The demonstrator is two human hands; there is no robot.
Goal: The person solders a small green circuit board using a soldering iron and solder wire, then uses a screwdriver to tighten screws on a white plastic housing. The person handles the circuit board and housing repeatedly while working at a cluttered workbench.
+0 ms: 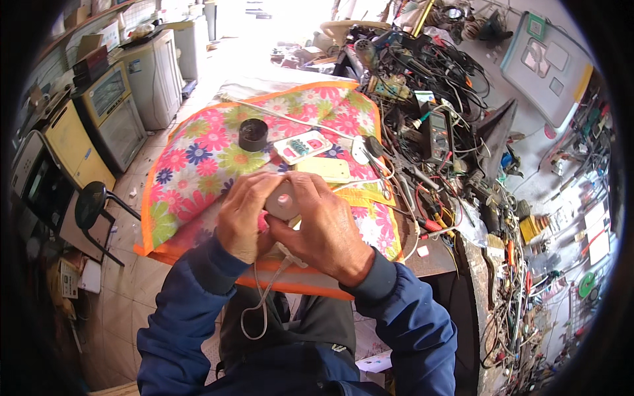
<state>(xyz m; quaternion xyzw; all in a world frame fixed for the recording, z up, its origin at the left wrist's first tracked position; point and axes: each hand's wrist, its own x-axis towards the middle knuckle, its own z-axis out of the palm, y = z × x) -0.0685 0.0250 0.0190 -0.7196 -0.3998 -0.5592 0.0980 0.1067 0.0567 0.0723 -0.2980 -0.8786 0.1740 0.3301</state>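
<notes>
Above the near edge of the counter, left hand and right hand both have their grip clamped around a round grey piece

Pale tiles covered the floor off the left edge of the bench. A black round-topped stool stood near the bench's near left corner. Farther left ran a row of furniture: a yellow-fronted cabinet, 1 glass-doored cabinet and 2 pale cabinets, with a shelf above. Strong white light bleached everything beyond the bench's far edge. A pale wall rose past its right edge.
</notes>
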